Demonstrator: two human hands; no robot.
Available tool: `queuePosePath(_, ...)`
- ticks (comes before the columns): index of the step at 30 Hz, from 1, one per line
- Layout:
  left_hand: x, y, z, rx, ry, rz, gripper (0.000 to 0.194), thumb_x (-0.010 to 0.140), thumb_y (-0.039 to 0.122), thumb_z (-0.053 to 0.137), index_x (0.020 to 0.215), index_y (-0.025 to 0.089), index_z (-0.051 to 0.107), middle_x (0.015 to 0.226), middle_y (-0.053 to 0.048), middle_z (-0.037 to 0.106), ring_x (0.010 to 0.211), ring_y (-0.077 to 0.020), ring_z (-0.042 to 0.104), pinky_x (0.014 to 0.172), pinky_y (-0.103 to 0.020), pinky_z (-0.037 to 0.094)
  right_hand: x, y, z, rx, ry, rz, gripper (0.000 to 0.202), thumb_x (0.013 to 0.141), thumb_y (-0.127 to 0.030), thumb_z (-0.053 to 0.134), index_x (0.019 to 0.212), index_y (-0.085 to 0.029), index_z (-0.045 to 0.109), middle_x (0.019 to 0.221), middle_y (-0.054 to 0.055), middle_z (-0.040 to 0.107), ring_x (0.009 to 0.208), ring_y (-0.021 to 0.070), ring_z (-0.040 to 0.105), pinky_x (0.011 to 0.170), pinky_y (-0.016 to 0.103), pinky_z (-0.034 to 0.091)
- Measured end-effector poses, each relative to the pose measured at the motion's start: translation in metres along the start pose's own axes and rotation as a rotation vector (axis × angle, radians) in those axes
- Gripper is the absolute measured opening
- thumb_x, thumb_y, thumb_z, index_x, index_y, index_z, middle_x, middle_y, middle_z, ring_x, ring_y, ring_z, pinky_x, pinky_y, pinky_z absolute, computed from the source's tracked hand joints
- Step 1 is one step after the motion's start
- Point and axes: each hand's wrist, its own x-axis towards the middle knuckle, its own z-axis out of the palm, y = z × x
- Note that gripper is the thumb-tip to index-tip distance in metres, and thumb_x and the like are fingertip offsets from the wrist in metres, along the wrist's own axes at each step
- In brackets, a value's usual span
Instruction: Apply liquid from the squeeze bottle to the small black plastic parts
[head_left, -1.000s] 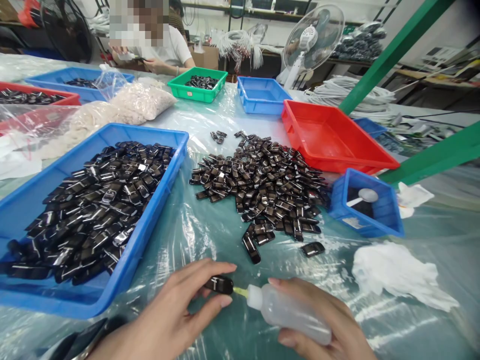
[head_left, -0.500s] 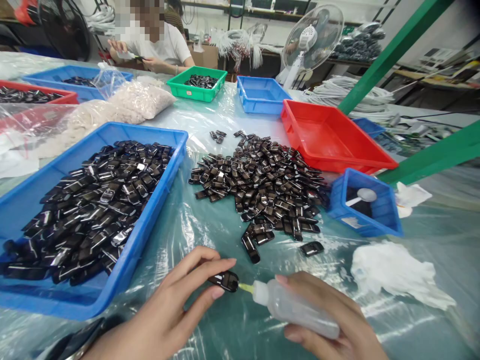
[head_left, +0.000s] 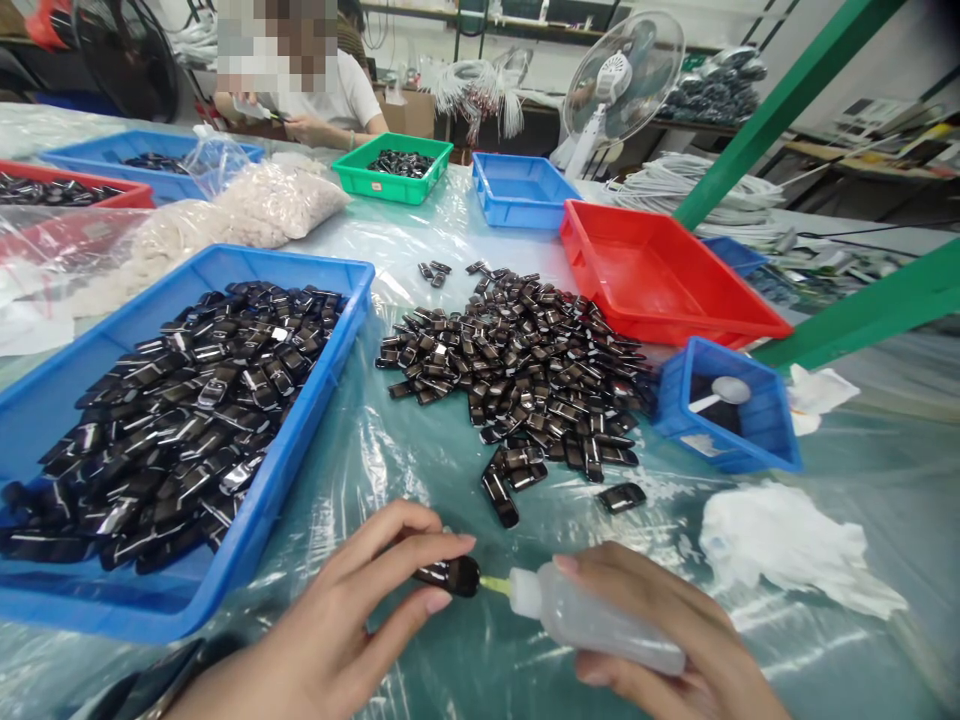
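Between the thumb and fingers of my left hand point(head_left: 375, 590) is a small glossy black plastic casing point(head_left: 452, 577), held just above the table. My right hand point(head_left: 660, 620) is wrapped around a translucent squeeze bottle point(head_left: 592, 618) with a white cap, tilted on its side. Its thin yellowish nozzle point(head_left: 495, 584) points left, its tip at or very near the end of the casing; I cannot tell whether they touch. Just beyond both hands lies a loose pile of similar black casings point(head_left: 532, 370), with one single casing point(head_left: 622, 497) apart from it.
A large blue tray point(head_left: 292, 480) of black casings stands at the left. To the right are a red tray point(head_left: 675, 270), a small blue bin point(head_left: 780, 425) with a scoop point(head_left: 729, 390), and a crumpled white cloth point(head_left: 795, 545). A co-worker point(head_left: 352, 100) sits across the table.
The casing in my left hand has rolled between the fingers, so a different face shows. The bottle has shifted very slightly right, its nozzle staying by the casing's end.
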Motion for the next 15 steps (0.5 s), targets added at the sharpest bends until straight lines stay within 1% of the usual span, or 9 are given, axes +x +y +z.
queuePosePath(2, -0.0001, 0.0006, -0.0006, 0.017, 0.008, 0.001, 0.035, 0.095, 0.016, 0.048, 0.123, 0.035, 0.053, 0.114, -0.001, 0.052, 0.098, -0.0169, 0.057, 0.09, -0.024, 0.046, -0.001, 0.0001, 0.0005, -0.001, 0.017, 0.011, 0.039, 0.087, -0.033, 0.062, 0.125, -0.041, 0.054, 0.099, 0.0, 0.069, 0.086, 0.0165, 0.07, 0.051, 0.014, 0.056)
queuePosePath(4, -0.0001, 0.0018, -0.0017, 0.032, -0.01, 0.005, 0.035, 0.095, 0.016, 0.048, 0.123, 0.035, 0.053, 0.114, -0.001, 0.052, 0.097, -0.0163, 0.058, 0.09, -0.024, 0.047, -0.0014, 0.0004, 0.0004, -0.018, 0.027, 0.012, 0.039, 0.087, -0.035, 0.062, 0.125, -0.042, 0.054, 0.101, 0.0, 0.069, 0.088, 0.017, 0.07, 0.052, 0.014, 0.056)
queuePosePath(7, 0.0, 0.0034, -0.0029, 0.059, -0.039, 0.008, 0.034, 0.096, 0.015, 0.047, 0.124, 0.034, 0.052, 0.113, -0.001, 0.052, 0.098, -0.0162, 0.057, 0.088, -0.023, 0.048, -0.001, 0.0021, 0.0004, -0.036, 0.031, -0.038, 0.041, 0.086, -0.036, 0.063, 0.126, -0.041, 0.054, 0.098, 0.001, 0.071, 0.086, 0.0183, 0.07, 0.059, 0.019, 0.058)
queuePosePath(9, -0.0002, 0.0027, -0.0023, 0.082, -0.027, 0.021, 0.034, 0.095, 0.016, 0.047, 0.124, 0.033, 0.052, 0.113, -0.001, 0.052, 0.099, -0.0165, 0.057, 0.089, -0.023, 0.048, -0.0014, 0.0041, 0.0014, -0.052, 0.051, -0.06, 0.04, 0.085, -0.038, 0.064, 0.124, -0.04, 0.055, 0.095, 0.002, 0.072, 0.084, 0.0198, 0.071, 0.058, 0.021, 0.058)
queuePosePath(11, -0.0005, 0.0003, -0.0006, 0.091, -0.002, 0.051, 0.034, 0.095, 0.016, 0.046, 0.125, 0.032, 0.052, 0.113, -0.001, 0.052, 0.099, -0.0162, 0.057, 0.088, -0.023, 0.048, -0.0031, 0.0061, 0.0031, -0.086, 0.093, -0.031, 0.038, 0.083, -0.04, 0.066, 0.12, -0.04, 0.059, 0.095, 0.002, 0.072, 0.084, 0.0215, 0.071, 0.059, 0.023, 0.059)
queuePosePath(13, -0.0005, -0.0029, 0.0009, 0.097, 0.019, 0.079, 0.035, 0.096, 0.015, 0.045, 0.126, 0.032, 0.051, 0.114, -0.001, 0.051, 0.101, -0.0158, 0.056, 0.087, -0.022, 0.047, -0.0052, 0.0074, 0.0041, -0.119, 0.131, 0.015, 0.038, 0.078, -0.038, 0.07, 0.116, -0.04, 0.062, 0.098, 0.002, 0.073, 0.086, 0.0227, 0.072, 0.064, 0.026, 0.06)
queuePosePath(15, 0.0005, -0.0057, 0.0014, 0.12, 0.031, 0.065, 0.037, 0.096, 0.013, 0.044, 0.126, 0.034, 0.05, 0.114, 0.0, 0.05, 0.104, -0.0152, 0.055, 0.088, -0.021, 0.046, -0.0063, 0.0078, 0.0031, -0.124, 0.158, 0.064, 0.04, 0.075, -0.034, 0.072, 0.114, -0.04, 0.064, 0.101, 0.001, 0.073, 0.088, 0.0231, 0.071, 0.069, 0.028, 0.06)
